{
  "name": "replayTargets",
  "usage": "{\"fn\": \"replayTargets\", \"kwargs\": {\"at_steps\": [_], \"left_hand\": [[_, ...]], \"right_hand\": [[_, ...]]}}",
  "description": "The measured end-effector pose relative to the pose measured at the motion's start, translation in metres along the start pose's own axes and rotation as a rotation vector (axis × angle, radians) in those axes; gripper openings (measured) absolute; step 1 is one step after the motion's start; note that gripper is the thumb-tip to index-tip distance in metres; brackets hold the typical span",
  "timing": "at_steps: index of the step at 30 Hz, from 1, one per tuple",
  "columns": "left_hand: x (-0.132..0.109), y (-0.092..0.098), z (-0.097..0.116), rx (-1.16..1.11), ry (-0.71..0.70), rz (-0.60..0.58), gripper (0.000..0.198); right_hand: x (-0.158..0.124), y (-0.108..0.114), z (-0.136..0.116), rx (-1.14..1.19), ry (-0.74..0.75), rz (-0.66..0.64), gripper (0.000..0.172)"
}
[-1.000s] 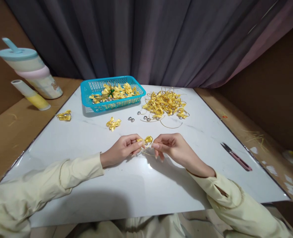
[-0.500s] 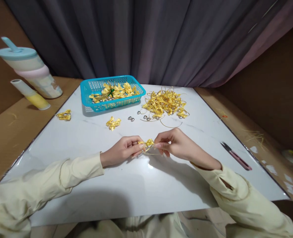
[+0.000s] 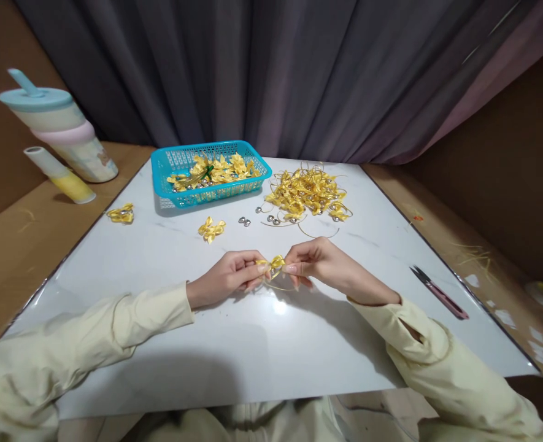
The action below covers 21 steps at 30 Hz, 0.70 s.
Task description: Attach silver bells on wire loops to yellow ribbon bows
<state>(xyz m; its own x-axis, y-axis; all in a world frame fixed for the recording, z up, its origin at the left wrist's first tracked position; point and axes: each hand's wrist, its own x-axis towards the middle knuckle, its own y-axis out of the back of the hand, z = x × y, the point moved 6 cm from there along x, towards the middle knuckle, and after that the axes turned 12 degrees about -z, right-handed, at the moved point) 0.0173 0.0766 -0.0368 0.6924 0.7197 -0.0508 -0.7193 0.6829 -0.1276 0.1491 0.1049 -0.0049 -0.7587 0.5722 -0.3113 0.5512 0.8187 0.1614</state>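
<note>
Between my two hands, just above the table, is a yellow ribbon bow (image 3: pixel 277 263) with thin gold cord on it. My left hand (image 3: pixel 234 275) pinches its left side between thumb and fingers. From the right, my right hand (image 3: pixel 317 265) is closed in a pinch at the bow's other side, where the cord runs; the fingertips hide exactly what they grip. A thin loop of cord hangs below the bow. Beyond my hands lie another yellow bow (image 3: pixel 211 229) and a few small silver bells (image 3: pixel 244 221).
A blue basket (image 3: pixel 165 199) with yellow bows stands at the back, beside a heap of bows and cords (image 3: pixel 305 191). One bow cluster (image 3: pixel 121 213) lies left. Thread snips (image 3: pixel 439 293) lie right. A tumbler (image 3: pixel 75 135) and a yellow-white tube (image 3: pixel 62 176) stand far left.
My right hand has shifted slightly left, closer to the bow and my left hand. Both hands keep their pinch. The whole view has moved a little.
</note>
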Motion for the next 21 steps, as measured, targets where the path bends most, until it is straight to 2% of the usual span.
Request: {"fn": "replayTargets", "kwargs": {"at_steps": [6, 10, 18, 21], "left_hand": [[0.002, 0.002, -0.001, -0.03, -0.011, 0.01, 0.026], [0.001, 0.002, -0.002, -0.04, -0.005, 0.012, 0.026], [0.002, 0.002, 0.0, 0.015, 0.009, 0.011, 0.028], [0.002, 0.003, 0.003, 0.067, -0.008, 0.029, 0.028]], "right_hand": [[0.009, -0.007, 0.015, 0.253, 0.103, -0.077, 0.023], [0.013, -0.01, 0.018, 0.32, 0.125, -0.068, 0.024], [0.014, -0.014, 0.015, 0.306, 0.157, -0.042, 0.024], [0.011, -0.011, 0.012, 0.147, 0.18, -0.032, 0.023]]}}
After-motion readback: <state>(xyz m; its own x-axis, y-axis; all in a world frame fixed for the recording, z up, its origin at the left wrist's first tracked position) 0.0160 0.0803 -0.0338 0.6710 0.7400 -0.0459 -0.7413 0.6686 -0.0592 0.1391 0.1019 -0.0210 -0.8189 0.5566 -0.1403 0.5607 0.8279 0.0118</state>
